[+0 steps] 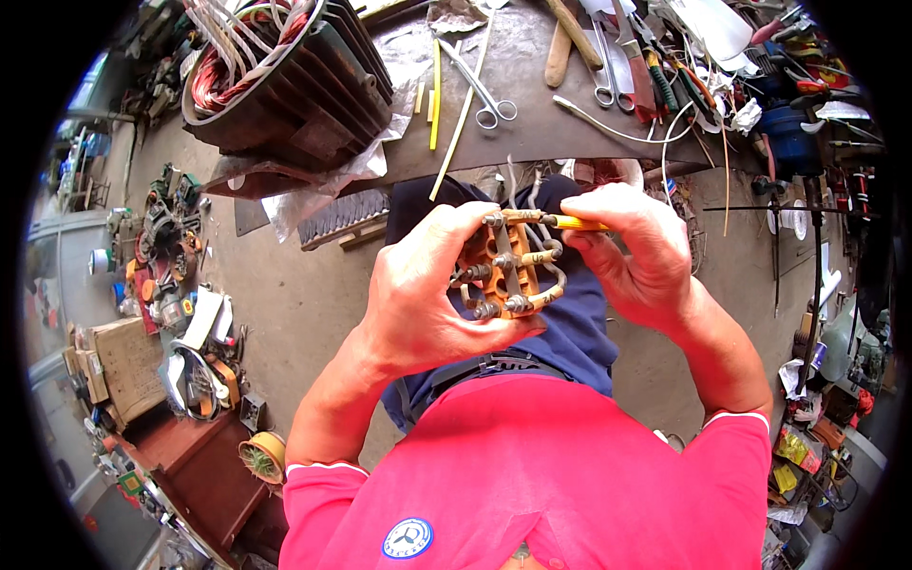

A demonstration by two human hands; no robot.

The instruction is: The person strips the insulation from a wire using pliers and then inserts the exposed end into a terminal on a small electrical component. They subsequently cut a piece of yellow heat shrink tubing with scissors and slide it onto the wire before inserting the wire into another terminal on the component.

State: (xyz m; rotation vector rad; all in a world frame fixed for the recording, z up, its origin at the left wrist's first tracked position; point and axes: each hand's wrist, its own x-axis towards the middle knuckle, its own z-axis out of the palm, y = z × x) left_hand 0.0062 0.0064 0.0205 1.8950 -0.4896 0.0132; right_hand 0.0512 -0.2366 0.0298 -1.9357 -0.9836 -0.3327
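Holding an orange-brown terminal block (pixel 509 263) studded with metal bolts (pixel 518 303) above our navy-trousered lap (pixel 586 318), we curve our left hand (pixel 410 285) around its left side; our right hand (pixel 643 249) pinches a smooth yellow tube (pixel 578 223) at the block's upper right. Beyond, a dark, finned metal motor housing (pixel 328 95) contains red wire windings (pixel 220 87).

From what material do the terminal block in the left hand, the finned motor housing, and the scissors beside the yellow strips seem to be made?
Terminal block: probably moulded plastic or resin; orange-brown, matte, grimy.
Motor housing: likely cast metal; dark, dull, with thick fins.
Scissors: apparently steel; smooth, silvery-grey surface.
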